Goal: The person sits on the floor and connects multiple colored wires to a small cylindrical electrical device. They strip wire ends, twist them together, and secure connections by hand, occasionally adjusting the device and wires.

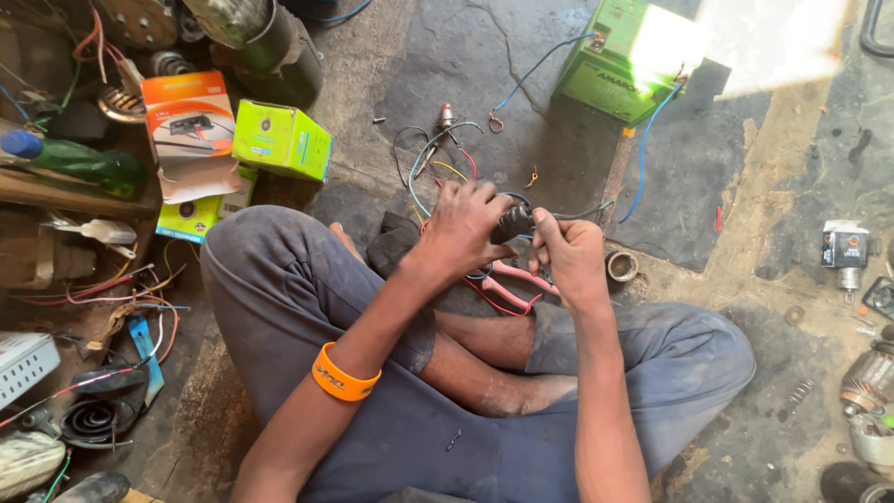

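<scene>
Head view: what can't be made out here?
- Black part between left hand and right hand: fingers cover most of it.
- Pink-handled pliers: jaws hidden under the hands.
- Green battery: top washed out by sun glare.
- Parts at the right edge: cut off.

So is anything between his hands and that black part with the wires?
Nothing visible. The left hand and right hand both already grip the black part directly, with its wires trailing off across the floor.

Cracked concrete floor (484, 56): green battery (619, 65), green box (281, 140), pink pliers (517, 279), loose wires (438, 154).
</scene>
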### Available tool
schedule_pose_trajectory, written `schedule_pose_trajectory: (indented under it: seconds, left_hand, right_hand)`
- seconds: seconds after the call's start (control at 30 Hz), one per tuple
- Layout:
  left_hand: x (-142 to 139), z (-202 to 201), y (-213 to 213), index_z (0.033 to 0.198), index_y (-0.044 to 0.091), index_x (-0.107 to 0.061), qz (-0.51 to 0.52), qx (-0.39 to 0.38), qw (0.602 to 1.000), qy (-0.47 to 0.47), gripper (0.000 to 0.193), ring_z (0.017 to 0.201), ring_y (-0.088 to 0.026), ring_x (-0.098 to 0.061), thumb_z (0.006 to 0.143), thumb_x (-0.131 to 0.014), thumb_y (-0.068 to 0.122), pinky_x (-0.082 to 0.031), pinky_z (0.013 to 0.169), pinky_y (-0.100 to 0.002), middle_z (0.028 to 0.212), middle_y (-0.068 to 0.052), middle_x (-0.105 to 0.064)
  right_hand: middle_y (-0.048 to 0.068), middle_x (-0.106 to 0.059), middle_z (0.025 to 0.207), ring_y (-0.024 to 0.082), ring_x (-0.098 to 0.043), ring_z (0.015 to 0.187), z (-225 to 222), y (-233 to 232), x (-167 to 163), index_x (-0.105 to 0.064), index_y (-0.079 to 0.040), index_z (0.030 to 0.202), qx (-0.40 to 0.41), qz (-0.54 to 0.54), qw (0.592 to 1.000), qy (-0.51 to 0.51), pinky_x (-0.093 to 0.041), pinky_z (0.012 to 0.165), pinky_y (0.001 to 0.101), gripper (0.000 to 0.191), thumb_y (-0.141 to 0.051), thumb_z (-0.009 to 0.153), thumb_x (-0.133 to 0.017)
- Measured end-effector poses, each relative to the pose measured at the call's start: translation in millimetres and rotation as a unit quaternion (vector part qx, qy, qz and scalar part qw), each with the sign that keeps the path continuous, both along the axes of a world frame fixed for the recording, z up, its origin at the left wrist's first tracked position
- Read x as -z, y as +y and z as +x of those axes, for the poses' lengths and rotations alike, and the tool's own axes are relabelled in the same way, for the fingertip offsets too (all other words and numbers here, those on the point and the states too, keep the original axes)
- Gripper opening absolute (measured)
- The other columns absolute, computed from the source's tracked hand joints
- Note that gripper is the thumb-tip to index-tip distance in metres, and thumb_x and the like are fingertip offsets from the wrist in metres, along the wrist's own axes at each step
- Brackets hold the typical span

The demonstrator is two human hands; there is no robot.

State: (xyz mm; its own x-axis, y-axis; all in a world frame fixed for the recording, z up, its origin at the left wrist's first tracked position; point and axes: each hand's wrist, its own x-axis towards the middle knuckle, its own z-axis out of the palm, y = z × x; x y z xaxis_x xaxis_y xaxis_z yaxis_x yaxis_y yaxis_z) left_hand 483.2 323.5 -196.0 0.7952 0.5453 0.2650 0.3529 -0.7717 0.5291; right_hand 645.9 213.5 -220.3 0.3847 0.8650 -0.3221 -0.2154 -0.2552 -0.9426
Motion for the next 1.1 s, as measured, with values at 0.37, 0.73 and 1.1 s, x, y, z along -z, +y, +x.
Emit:
schedule_pose_trajectory:
  seconds: [0.37, 0.73, 1.1]
  left_hand:
    - [7.0, 13.4, -4.2, 0.080, 0.007, -0.061, 0.036, -0.070, 0.996, -0.031, 0.020, 0.095, -0.035, -0.058, 0.063, -0.068, 0.016, -0.044, 0.082, -0.048, 0.089, -0.011, -0.061]
    - [9.8, 1.9, 25.3, 0.101, 0.006, -0.073, -0.129, 0.060, 0.990, -0.007, 0.038, 0.101, -0.038, -0.064, 0.067, -0.064, 0.020, -0.052, 0.087, -0.049, 0.101, -0.017, -0.071]
    - [-4.3, -5.8, 34.4, 0.073, -0.001, -0.053, -0.457, 0.308, 0.834, -0.006, 0.024, 0.062, -0.012, -0.045, 0.054, -0.066, 0.005, -0.037, 0.053, -0.033, 0.065, -0.001, -0.045]
  right_hand:
    - [-0.007, -0.042, 0.056, 0.006, -0.043, 0.046, -4.7, -7.0, -25.0, -0.050, -0.010, 0.072, -0.010, 0.022, 0.961, 0.274, -0.035, 0.041, 0.0232, 0.035, -0.019, 0.104, -0.062]
    - [-0.006, -0.039, 0.051, 0.005, -0.039, 0.041, -5.8, -14.2, -29.6, -0.044, -0.011, 0.062, -0.087, 0.041, 0.936, 0.337, -0.032, 0.037, 0.0222, 0.045, -0.018, 0.103, -0.060]
    - [-0.003, -0.040, 0.048, 0.006, -0.042, 0.037, -19.9, -30.8, -45.4, -0.042, -0.008, 0.061, -0.208, 0.138, 0.850, 0.463, -0.033, 0.032, 0.0215, 0.046, -0.011, 0.102, -0.063]
